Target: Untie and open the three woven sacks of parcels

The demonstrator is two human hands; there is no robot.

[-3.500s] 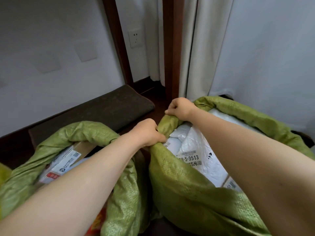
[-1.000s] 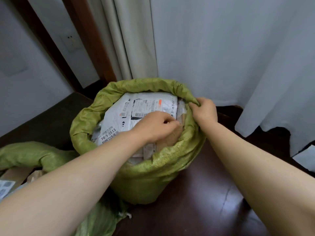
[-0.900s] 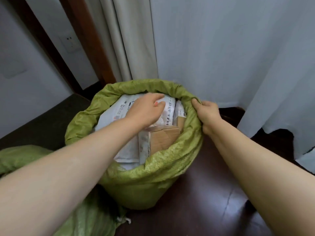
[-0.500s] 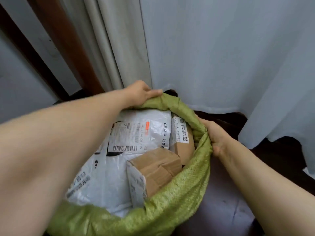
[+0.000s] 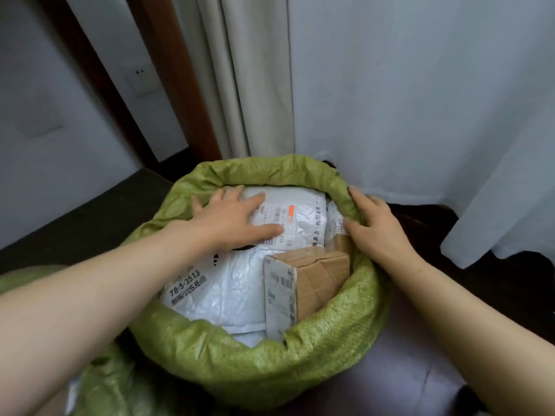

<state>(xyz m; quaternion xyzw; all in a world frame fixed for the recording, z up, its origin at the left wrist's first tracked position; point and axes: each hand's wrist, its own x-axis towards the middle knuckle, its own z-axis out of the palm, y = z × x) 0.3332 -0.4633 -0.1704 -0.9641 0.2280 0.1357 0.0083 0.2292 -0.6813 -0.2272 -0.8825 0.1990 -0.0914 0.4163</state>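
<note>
A green woven sack (image 5: pixel 315 349) stands open on the floor, its mouth rolled down into a thick rim. Inside lie white plastic mailers (image 5: pixel 228 292) with printed labels and a brown cardboard box (image 5: pixel 315 280). My left hand (image 5: pixel 231 220) rests flat, fingers spread, on the upper white mailer inside the sack. My right hand (image 5: pixel 375 226) holds the sack's right rim, thumb inside and fingers outside. A second green sack (image 5: pixel 111 388) lies at the lower left, mostly hidden by my left arm.
White curtains (image 5: pixel 390 100) hang directly behind the sack, reaching the floor. A brown wooden post (image 5: pixel 177 85) and a white wall with a socket (image 5: pixel 141 79) are at the left. A dark mat (image 5: pixel 90 223) lies left of the sack; dark wooden floor (image 5: pixel 420 379) at right.
My left hand has left the sack's far rim and come down flat onto the white mailer. My right hand stays on the right rim. The view has pulled back.
</note>
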